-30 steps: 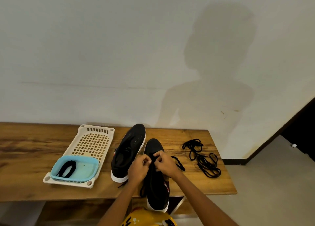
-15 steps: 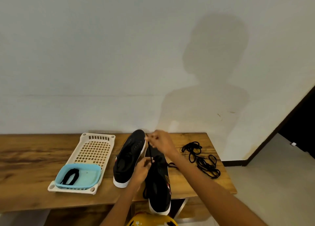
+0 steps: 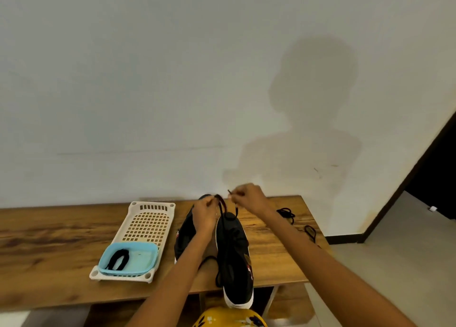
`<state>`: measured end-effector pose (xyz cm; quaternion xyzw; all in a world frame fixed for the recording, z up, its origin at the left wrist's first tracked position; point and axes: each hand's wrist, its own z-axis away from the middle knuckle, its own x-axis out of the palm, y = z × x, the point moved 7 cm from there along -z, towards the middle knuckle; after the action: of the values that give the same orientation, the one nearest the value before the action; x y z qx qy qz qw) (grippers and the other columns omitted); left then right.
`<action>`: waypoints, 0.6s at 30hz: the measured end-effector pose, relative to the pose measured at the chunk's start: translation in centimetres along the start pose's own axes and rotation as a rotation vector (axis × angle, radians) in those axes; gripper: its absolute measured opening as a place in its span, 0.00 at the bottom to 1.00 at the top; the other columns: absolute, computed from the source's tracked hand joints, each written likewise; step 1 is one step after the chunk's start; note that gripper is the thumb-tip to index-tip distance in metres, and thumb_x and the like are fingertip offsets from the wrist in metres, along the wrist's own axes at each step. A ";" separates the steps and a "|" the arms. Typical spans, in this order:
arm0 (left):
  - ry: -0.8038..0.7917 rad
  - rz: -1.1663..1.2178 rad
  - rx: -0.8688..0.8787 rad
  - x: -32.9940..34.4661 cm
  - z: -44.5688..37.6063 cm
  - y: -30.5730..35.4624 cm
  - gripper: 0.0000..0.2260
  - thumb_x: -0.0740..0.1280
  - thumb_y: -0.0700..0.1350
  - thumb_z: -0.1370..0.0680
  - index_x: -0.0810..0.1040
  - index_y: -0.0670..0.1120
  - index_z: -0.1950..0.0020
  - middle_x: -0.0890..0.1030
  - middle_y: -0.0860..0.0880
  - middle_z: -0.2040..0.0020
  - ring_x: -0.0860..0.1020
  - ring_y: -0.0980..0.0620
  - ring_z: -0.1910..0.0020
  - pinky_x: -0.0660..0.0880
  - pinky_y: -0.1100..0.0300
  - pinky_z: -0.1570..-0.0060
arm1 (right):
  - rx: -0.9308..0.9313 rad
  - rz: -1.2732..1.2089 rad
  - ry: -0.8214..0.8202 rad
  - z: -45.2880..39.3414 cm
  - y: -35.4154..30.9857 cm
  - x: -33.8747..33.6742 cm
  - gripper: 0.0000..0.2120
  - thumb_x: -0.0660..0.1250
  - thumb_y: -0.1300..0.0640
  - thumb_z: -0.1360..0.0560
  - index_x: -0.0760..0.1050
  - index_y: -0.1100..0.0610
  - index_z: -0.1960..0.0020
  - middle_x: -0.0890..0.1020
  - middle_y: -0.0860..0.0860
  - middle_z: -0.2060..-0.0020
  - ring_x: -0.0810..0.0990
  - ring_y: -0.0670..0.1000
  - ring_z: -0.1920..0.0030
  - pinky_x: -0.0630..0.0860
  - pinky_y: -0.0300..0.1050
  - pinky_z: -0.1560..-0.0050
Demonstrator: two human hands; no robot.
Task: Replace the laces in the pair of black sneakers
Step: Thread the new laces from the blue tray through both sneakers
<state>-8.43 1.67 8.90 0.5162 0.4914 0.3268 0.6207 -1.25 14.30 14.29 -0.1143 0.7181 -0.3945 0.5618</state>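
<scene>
**Both hands pinching the lace above the near sneaker**

Head view: your left hand (image 3: pixel 204 212) and right hand (image 3: pixel 249 198) are raised at 12 o'clock of the near sneaker (image 3: pixel 234 257), each grip pinched on one end of the black lace (image 3: pixel 223 209). The strands run down from your fingers to the toe end of that sneaker. The two hands sit close together but apart.

The near sneaker lies lengthwise on the worktop (image 3: pixel 49 260), its white-soled heel hanging over the front edge. The second sneaker (image 3: pixel 183 237) lies just beside it at 9 o'clock, partly hidden by your left forearm.

Further toward 9 o'clock stands a cream tray (image 3: pixel 148 220); a blue dish (image 3: pixel 138 255) rests on its near end with a short black lace (image 3: pixel 118 258) inside. At 3 o'clock, past your right forearm, loose black laces (image 3: pixel 287 213) lie on the worktop.
</scene>
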 end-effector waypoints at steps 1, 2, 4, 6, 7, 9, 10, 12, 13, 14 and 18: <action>0.018 0.059 0.015 -0.5 -0.2 1.6 0.10 0.65 0.44 0.22 0.79 0.47 0.63 0.80 0.44 0.67 0.76 0.47 0.68 0.71 0.56 0.66 | 0.032 0.004 -0.048 0.8 0.9 1.4 0.09 0.66 0.60 0.23 0.81 0.62 0.48 0.83 0.55 0.62 0.79 0.47 0.68 0.75 0.31 0.63; 0.033 0.111 0.038 -1.0 -0.2 3.2 0.09 0.65 0.42 0.22 0.81 0.47 0.60 0.81 0.46 0.64 0.77 0.49 0.67 0.73 0.56 0.64 | 0.059 -0.014 -0.087 1.5 1.5 2.6 0.10 0.66 0.60 0.23 0.80 0.62 0.44 0.83 0.56 0.61 0.78 0.45 0.70 0.75 0.29 0.66; 0.037 0.183 0.088 -1.7 0.0 6.3 0.08 0.64 0.40 0.22 0.83 0.45 0.54 0.82 0.49 0.61 0.77 0.54 0.68 0.75 0.57 0.59 | 0.087 -0.065 -0.119 2.1 1.7 4.3 0.12 0.66 0.59 0.23 0.78 0.62 0.41 0.83 0.57 0.61 0.79 0.48 0.68 0.78 0.37 0.61; 0.025 0.217 0.134 -2.1 0.1 8.4 0.08 0.64 0.39 0.22 0.83 0.44 0.50 0.82 0.48 0.60 0.77 0.54 0.69 0.77 0.58 0.56 | 0.081 -0.104 -0.106 1.9 0.8 4.6 0.11 0.67 0.57 0.23 0.79 0.63 0.44 0.82 0.56 0.62 0.80 0.51 0.65 0.79 0.42 0.57; 0.024 0.219 0.143 -2.4 0.2 8.9 0.08 0.64 0.40 0.22 0.83 0.44 0.50 0.82 0.47 0.60 0.77 0.54 0.68 0.77 0.58 0.55 | 0.069 -0.120 -0.084 1.8 0.1 4.2 0.10 0.67 0.57 0.23 0.80 0.64 0.47 0.82 0.55 0.62 0.81 0.50 0.65 0.78 0.41 0.57; 0.046 0.240 0.137 -3.2 0.5 9.1 0.07 0.65 0.40 0.22 0.83 0.45 0.51 0.82 0.47 0.59 0.78 0.53 0.67 0.77 0.57 0.54 | 0.045 -0.154 -0.019 1.4 -1.4 3.0 0.10 0.67 0.58 0.24 0.81 0.64 0.50 0.84 0.57 0.60 0.79 0.45 0.68 0.77 0.37 0.58; 0.068 0.249 0.132 -3.8 0.6 8.8 0.07 0.65 0.40 0.22 0.83 0.45 0.52 0.82 0.46 0.60 0.78 0.53 0.66 0.77 0.56 0.54 | 0.036 -0.174 0.008 1.2 -2.0 2.3 0.09 0.68 0.58 0.24 0.81 0.64 0.49 0.84 0.57 0.58 0.79 0.43 0.68 0.78 0.36 0.57; 0.100 0.230 0.120 -4.8 0.7 7.8 0.07 0.64 0.40 0.22 0.82 0.44 0.55 0.81 0.45 0.62 0.78 0.50 0.65 0.77 0.53 0.53 | 0.021 -0.212 0.049 0.9 -2.8 1.3 0.09 0.68 0.59 0.24 0.81 0.64 0.48 0.84 0.58 0.56 0.78 0.42 0.69 0.78 0.35 0.58; 0.103 0.188 0.105 -5.0 0.6 7.0 0.07 0.64 0.41 0.22 0.81 0.43 0.56 0.81 0.45 0.63 0.78 0.48 0.65 0.77 0.52 0.54 | 0.019 -0.235 0.068 0.9 -3.0 1.1 0.10 0.69 0.59 0.24 0.81 0.64 0.47 0.84 0.59 0.56 0.78 0.41 0.69 0.78 0.33 0.59; 0.098 0.130 0.088 -5.2 0.7 6.0 0.07 0.64 0.41 0.22 0.81 0.43 0.57 0.80 0.44 0.63 0.78 0.46 0.64 0.76 0.52 0.55 | 0.025 -0.255 0.088 1.0 -3.0 0.9 0.10 0.69 0.60 0.25 0.80 0.63 0.46 0.84 0.59 0.56 0.78 0.40 0.70 0.78 0.32 0.60; -0.025 -0.184 0.066 -4.3 1.1 1.5 0.10 0.61 0.38 0.22 0.78 0.43 0.61 0.80 0.36 0.62 0.79 0.40 0.63 0.73 0.50 0.62 | 0.094 -0.251 0.108 1.8 -1.6 1.7 0.08 0.70 0.59 0.26 0.76 0.59 0.48 0.84 0.56 0.58 0.81 0.48 0.63 0.81 0.43 0.53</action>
<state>-8.48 -2.19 11.50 0.4933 0.5394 0.2453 0.6369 -0.64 11.37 14.09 -0.1554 0.7082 -0.5004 0.4732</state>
